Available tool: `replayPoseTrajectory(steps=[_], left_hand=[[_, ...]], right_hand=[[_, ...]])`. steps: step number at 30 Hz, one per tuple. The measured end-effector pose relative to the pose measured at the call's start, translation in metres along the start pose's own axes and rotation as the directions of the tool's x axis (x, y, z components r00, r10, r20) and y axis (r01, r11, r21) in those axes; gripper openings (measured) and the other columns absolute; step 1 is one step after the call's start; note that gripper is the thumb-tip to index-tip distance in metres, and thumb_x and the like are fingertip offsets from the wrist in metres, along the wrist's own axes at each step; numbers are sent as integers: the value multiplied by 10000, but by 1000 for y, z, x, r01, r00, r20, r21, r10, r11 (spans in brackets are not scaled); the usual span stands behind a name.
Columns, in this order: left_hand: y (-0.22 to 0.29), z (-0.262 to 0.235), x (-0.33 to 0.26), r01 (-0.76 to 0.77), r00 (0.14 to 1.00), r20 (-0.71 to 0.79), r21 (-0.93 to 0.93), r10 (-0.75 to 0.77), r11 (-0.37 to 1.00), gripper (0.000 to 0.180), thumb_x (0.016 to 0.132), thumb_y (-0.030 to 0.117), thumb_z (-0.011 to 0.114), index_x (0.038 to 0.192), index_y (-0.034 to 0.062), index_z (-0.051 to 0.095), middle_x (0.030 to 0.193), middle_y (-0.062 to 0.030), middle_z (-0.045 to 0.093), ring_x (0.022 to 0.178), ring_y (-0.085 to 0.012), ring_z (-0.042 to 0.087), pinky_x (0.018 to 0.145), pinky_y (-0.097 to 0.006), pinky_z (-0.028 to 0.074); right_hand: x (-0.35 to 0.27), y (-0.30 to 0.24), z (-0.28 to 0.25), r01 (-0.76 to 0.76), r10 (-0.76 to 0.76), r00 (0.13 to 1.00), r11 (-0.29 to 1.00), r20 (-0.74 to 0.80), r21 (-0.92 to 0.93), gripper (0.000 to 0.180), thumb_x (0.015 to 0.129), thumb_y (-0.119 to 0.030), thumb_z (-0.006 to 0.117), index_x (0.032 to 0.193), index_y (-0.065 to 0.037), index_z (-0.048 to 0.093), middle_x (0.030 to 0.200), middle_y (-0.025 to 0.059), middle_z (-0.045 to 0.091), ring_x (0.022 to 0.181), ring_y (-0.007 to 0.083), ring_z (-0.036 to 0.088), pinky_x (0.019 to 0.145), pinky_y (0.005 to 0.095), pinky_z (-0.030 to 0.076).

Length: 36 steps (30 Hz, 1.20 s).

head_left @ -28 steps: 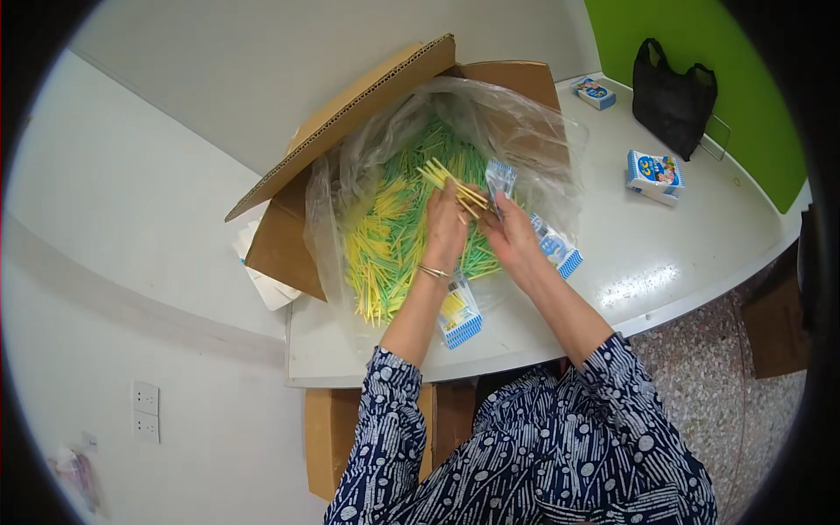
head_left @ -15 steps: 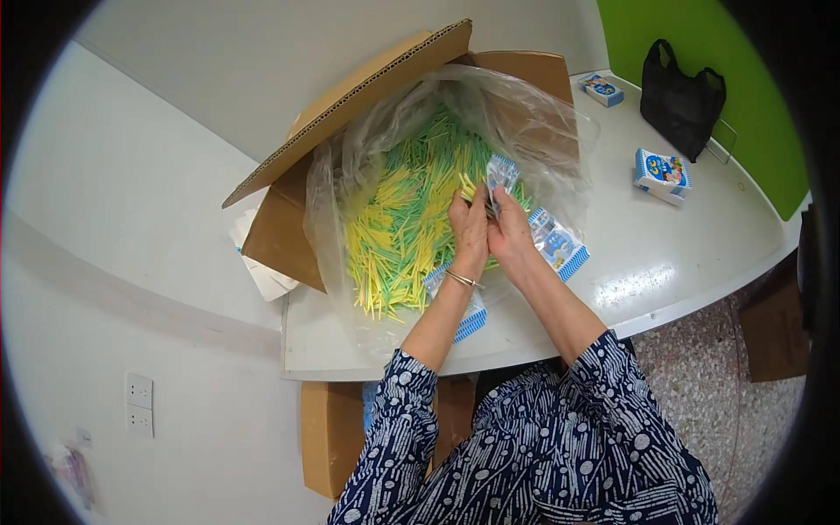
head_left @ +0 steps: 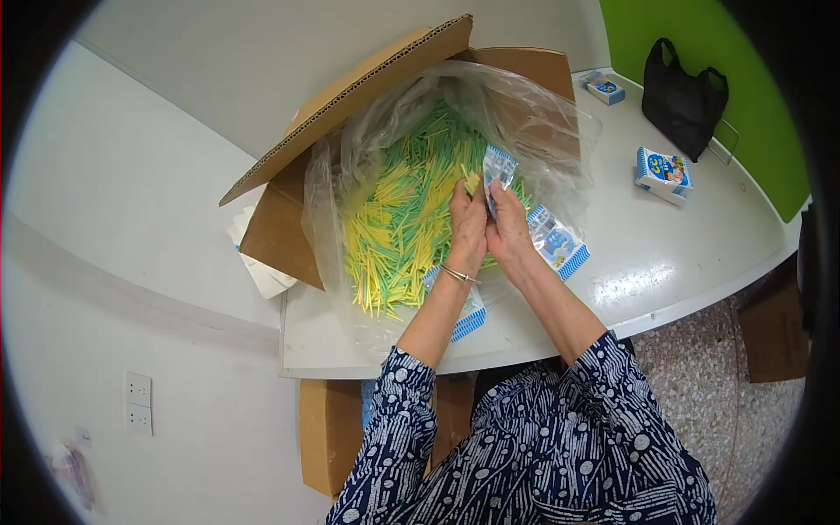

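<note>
Cardboard box (head_left: 289, 236) sits at the table's (head_left: 691, 254) left end, flaps open, one long flap (head_left: 350, 101) tilted up along the far-left side. Clear plastic liner bag (head_left: 542, 122) fills it and spills over the box's near edge onto the tabletop. Inside the bag: a loose heap of thin yellow and green sticks (head_left: 398, 219), yellow mostly toward the near left, green toward the far side. My hands meet above the heap, right of its middle. Left hand (head_left: 468, 232) is curled, fingers pressed together, pinching a small bunch of yellow sticks (head_left: 471, 181) at the fingertips; bangle on that wrist. Right hand (head_left: 507, 232) touches the left, thumb and fingers pinched on a small blue-and-white printed packet (head_left: 497, 166) held upright just beside the stick bunch. Whether the bunch tip is already in the packet mouth, I can't tell. Two more packets of the same kind lie flat near the table's front edge: one (head_left: 556, 242) just right of my right wrist, another (head_left: 464, 317) mostly under my left forearm. Small printed carton (head_left: 662, 173) stands toward the table's right side, a second small carton (head_left: 604, 87) at the far edge, black bag (head_left: 682, 96) near the far right corner.
</note>
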<state>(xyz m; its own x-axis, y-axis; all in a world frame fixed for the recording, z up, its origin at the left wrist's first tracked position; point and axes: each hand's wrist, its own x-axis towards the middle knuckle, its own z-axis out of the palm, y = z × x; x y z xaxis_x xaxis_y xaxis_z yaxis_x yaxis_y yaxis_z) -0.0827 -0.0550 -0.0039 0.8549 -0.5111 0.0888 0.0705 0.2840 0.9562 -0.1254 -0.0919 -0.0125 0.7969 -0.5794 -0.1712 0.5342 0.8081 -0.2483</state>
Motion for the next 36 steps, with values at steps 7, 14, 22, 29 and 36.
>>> replayPoseTrajectory(steps=[7, 14, 22, 29, 36], left_hand=[[5, -13, 9, 191, 981, 96, -358, -167, 914, 199, 967, 153, 450, 1110, 17, 479, 1051, -107, 574, 925, -199, 582, 811, -354, 501], [17, -35, 23, 298, 939, 74, -663, -336, 687, 189, 971, 200, 443, 1058, 43, 502, 993, -113, 567, 908, -218, 564, 852, -414, 475], [35, -37, 19, 260, 964, 163, -387, -212, 885, 171, 944, 202, 507, 980, 35, 507, 1009, -148, 585, 1002, -289, 562, 922, -422, 446], [77, 1, -15, 64, 975, 222, -186, -22, 981, 243, 982, 289, 413, 920, 69, 495, 984, -132, 607, 955, -247, 604, 836, -344, 464], [72, 12, -36, -35, 919, 392, -22, 40, 999, 299, 981, 345, 407, 923, 61, 478, 1006, -149, 603, 928, -180, 563, 850, -322, 448]], right_hand=[[-1, -15, -8, 133, -104, 984, 968, 142, -212, 188, 912, -158, 568, 1040, -23, 595, 963, 45, 645, 854, 117, 592, 809, 282, 484], [-13, -55, -12, 62, 24, 979, 911, 203, -407, 192, 875, -164, 620, 1013, -31, 613, 915, 34, 656, 784, 93, 611, 730, 252, 496], [-29, -84, -27, -53, 296, 936, 648, 188, -760, 171, 850, -187, 653, 886, -20, 650, 801, 13, 656, 698, 55, 580, 630, 208, 456], [-34, -102, -37, -74, 391, 895, 606, 215, -792, 189, 848, -196, 661, 881, -10, 671, 793, 8, 655, 682, 43, 568, 613, 201, 446], [-39, -109, -42, -126, 483, 841, 612, 243, -781, 214, 854, -202, 654, 895, 7, 669, 802, 27, 652, 706, 65, 576, 645, 220, 471]])
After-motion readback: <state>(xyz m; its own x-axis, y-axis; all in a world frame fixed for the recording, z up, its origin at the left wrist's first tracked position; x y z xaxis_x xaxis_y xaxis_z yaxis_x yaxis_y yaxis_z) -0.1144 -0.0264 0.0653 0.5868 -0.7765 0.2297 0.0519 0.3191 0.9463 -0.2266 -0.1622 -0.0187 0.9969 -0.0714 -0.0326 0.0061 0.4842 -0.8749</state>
